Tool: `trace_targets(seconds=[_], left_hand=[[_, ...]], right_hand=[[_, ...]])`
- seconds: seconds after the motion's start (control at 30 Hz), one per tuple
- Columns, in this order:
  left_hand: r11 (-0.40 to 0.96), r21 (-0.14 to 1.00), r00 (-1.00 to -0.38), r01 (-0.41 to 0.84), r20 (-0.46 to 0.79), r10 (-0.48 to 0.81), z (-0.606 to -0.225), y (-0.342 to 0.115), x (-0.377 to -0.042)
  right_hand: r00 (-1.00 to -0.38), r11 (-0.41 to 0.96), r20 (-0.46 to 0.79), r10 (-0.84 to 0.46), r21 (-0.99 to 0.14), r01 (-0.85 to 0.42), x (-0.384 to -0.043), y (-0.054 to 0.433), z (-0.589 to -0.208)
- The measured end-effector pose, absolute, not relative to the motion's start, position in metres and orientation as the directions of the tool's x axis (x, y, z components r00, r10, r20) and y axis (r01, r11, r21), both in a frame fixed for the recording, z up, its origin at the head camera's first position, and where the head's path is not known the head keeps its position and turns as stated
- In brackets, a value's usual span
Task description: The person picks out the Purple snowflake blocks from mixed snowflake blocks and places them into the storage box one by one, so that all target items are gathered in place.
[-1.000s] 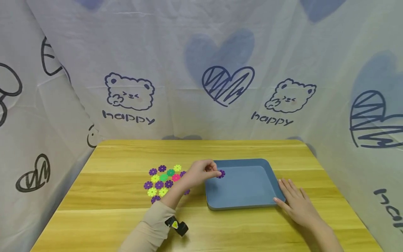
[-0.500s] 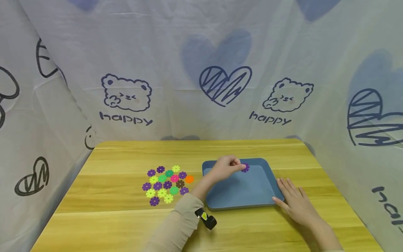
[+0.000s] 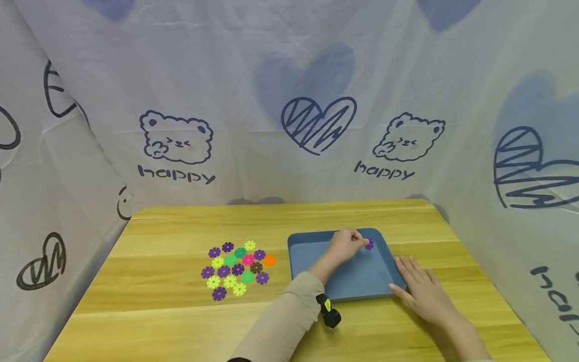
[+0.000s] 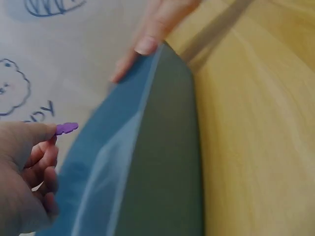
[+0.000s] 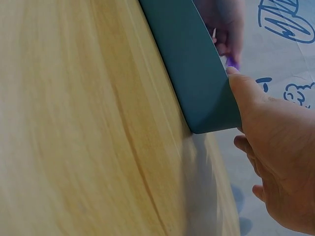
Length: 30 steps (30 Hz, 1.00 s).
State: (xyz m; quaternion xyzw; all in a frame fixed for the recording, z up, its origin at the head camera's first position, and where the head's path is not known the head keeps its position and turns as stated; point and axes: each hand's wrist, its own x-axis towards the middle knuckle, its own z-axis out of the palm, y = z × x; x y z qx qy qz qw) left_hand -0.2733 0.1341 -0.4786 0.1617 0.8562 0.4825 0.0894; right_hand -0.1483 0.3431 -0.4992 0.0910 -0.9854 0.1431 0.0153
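My left hand (image 3: 345, 245) is over the far right part of a blue-grey tray (image 3: 357, 279). Between thumb and forefinger it pinches a purple notched plastic disc (image 3: 369, 244) by the edge. In the left wrist view the same purple disc (image 4: 67, 128) is seen edge-on above the tray, beyond the thumb tip. My right hand (image 3: 424, 292) rests at the tray's front right corner, its fingers straight along the outside of the right wall. The right wrist view shows its thumb (image 5: 241, 86) at the rim.
Left of the tray, several notched discs lie spread flat on the wooden table (image 3: 149, 281): purple, yellow, green, a pink disc (image 3: 248, 260), a brown disc (image 3: 256, 267) and an orange disc (image 3: 269, 260). A printed white curtain (image 3: 253, 100) surrounds the table's back and sides.
My left hand has carried the purple disc rightward, from the tray's left side to its far right part. The right hand stays at the tray corner. The head view has shifted slightly.
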Motion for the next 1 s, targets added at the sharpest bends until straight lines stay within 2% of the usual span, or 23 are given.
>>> trace_targets(seconds=[0.23,0.37,0.57,0.77,1.0], left_hand=[[0.71,0.672,-0.969,0.209,0.042,0.245,-0.493,0.152,-0.278],[0.773,0.607,-0.98,0.187,0.062,0.188,-0.499,0.159,-0.281],[0.83,0.543,-0.991,0.126,0.028,0.133,-0.504,0.167,-0.281],[0.84,0.511,-0.981,0.182,0.037,0.19,-0.505,0.165,-0.278],[0.821,0.495,-0.956,0.284,0.078,0.284,-0.484,0.14,-0.273]], right_hand=[[-0.985,0.937,0.048,-0.169,-0.304,-0.175,-0.15,0.342,-0.498],[-0.985,0.935,0.05,-0.162,-0.313,-0.17,-0.149,0.342,-0.498],[-0.985,0.935,0.061,-0.163,-0.309,-0.174,-0.148,0.342,-0.501],[-0.985,0.935,0.057,-0.161,-0.31,-0.171,-0.149,0.344,-0.504],[-0.985,0.931,0.056,-0.163,-0.321,-0.172,-0.148,0.343,-0.503]])
